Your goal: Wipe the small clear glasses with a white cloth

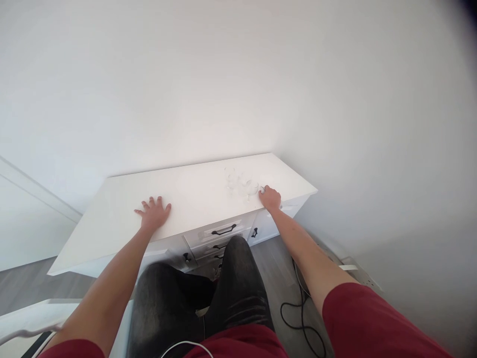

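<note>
My left hand (154,213) lies flat on the white dresser top (194,194), fingers spread, holding nothing. My right hand (270,198) rests near the top's front right edge with its fingers curled. It touches or sits right beside a clear stemmed glass (252,189); whether it grips the glass I cannot make out. Two more clear glasses (231,178) stand just behind and to the left of that one. My knees in dark trousers are raised in front of the dresser's drawers.
The white dresser has drawers with black handles (223,230) and stands against a bare white wall. A black cable (301,318) lies coiled on the grey floor at the right. A white object's edge (26,323) shows at the lower left.
</note>
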### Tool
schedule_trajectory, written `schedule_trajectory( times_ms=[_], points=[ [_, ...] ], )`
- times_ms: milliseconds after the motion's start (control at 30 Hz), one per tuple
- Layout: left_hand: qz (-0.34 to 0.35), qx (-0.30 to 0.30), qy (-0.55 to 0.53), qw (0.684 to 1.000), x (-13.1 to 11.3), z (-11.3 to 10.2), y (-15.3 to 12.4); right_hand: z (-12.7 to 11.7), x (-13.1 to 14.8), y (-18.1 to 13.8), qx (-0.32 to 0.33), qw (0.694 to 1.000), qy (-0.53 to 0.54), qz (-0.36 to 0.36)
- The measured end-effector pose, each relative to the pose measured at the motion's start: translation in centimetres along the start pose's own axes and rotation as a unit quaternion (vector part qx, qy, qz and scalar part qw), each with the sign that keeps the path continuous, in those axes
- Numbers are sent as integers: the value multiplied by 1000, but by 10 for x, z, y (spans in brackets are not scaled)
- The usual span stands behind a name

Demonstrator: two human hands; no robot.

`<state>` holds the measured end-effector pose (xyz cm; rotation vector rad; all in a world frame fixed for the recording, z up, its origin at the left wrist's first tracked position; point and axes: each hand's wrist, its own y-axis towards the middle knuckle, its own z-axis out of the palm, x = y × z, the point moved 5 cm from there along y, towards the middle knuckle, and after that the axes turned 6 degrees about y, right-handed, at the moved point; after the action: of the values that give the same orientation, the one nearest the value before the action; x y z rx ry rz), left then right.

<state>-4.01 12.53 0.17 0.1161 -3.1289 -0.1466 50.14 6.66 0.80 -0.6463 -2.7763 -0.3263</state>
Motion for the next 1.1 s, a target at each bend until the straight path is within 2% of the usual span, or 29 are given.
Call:
schedule_trajectory(
  times_ms=[1100],
  points=[
    [-1, -8, -5, 1000, 3, 0, 1, -3, 4, 1, 0, 1000, -30, -5]
  ],
)
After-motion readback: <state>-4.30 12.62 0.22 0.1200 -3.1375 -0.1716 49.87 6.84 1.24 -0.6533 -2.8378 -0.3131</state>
